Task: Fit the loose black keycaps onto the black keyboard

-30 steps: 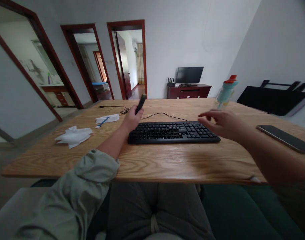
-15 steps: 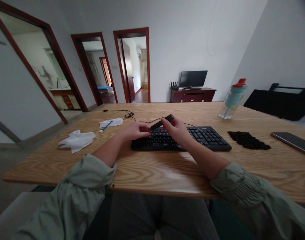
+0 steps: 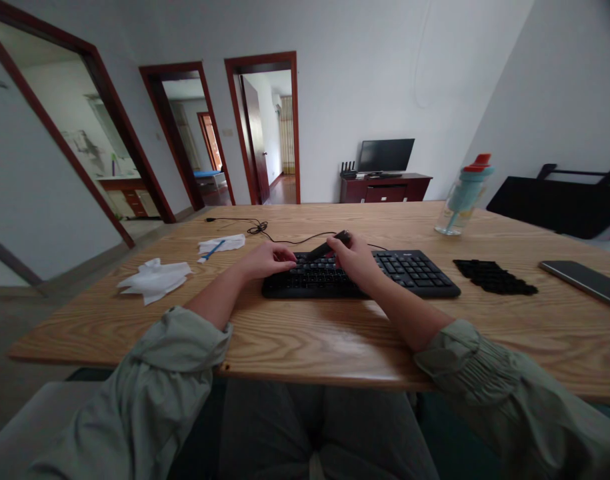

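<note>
A black keyboard lies across the middle of the wooden table. My right hand is over its middle keys, closed around a slim black tool that slants down to the left, its low end on the keys. My left hand rests on the keyboard's left end with the fingers lightly curled, a short gap from the tool's tip. It holds nothing. A small reddish part shows under the tool by my right fingers.
A pile of loose black keycaps lies right of the keyboard, with a dark phone beyond it. A teal bottle stands at the back right. Crumpled tissue, a tissue with a blue swab and the keyboard cable lie to the left.
The black tool passed from my left hand to my right. My right hand came in from the right side to the keyboard's middle, and my left hand settled onto the left keys.
</note>
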A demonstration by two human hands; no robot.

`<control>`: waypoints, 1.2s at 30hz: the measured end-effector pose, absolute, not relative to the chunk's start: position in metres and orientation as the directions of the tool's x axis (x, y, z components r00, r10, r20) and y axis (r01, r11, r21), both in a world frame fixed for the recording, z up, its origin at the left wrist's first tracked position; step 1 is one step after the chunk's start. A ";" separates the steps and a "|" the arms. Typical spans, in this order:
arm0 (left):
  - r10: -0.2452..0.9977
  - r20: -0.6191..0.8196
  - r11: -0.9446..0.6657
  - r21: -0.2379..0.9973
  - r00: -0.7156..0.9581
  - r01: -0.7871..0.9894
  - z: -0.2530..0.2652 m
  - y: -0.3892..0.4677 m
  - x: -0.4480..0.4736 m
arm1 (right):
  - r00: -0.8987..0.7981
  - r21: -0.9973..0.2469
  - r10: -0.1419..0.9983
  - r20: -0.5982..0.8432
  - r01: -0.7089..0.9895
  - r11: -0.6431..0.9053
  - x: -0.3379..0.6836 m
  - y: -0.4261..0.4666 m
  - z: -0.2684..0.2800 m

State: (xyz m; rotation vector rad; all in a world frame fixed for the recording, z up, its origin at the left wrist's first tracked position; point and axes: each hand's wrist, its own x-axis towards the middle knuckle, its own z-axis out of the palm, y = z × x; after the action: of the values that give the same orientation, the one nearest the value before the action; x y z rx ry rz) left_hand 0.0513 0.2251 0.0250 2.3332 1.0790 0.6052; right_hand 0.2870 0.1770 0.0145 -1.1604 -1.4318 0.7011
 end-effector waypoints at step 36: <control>0.773 0.206 -0.603 0.533 0.600 0.594 0.018 0.229 0.050 | -0.009 -0.709 0.848 0.529 0.545 0.448 0.288 0.160 0.021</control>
State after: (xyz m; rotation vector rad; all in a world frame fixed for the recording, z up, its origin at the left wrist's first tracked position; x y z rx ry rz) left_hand 0.0501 0.2286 0.0185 2.4175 1.0923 0.5925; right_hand 0.2877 0.1602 0.0212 -1.2181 -1.6820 0.3733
